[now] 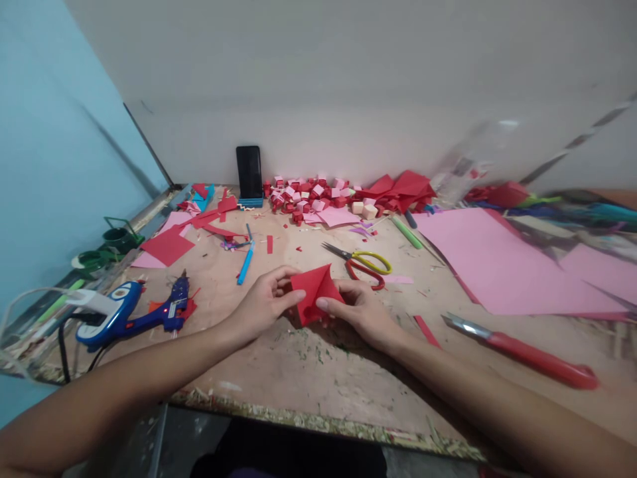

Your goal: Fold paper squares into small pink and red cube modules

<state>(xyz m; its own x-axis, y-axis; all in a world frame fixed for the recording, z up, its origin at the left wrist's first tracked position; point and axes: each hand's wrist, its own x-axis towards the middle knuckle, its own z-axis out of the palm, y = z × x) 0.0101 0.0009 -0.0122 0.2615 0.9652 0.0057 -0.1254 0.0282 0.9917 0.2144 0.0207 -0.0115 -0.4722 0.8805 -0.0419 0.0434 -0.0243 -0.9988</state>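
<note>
A folded red paper piece sits just above the wooden table, held between both hands. My left hand pinches its left edge, fingers closed on it. My right hand grips its right side, thumb pressed on the top face. Yellow and red scissors lie just behind my right hand. A pile of small red and pink folded pieces lies at the back by the wall.
A blue glue gun with its cable lies at the left. A red-handled knife lies at the right. Pink sheets cover the right side. A black phone leans on the wall. A blue pen and red scraps lie left of centre.
</note>
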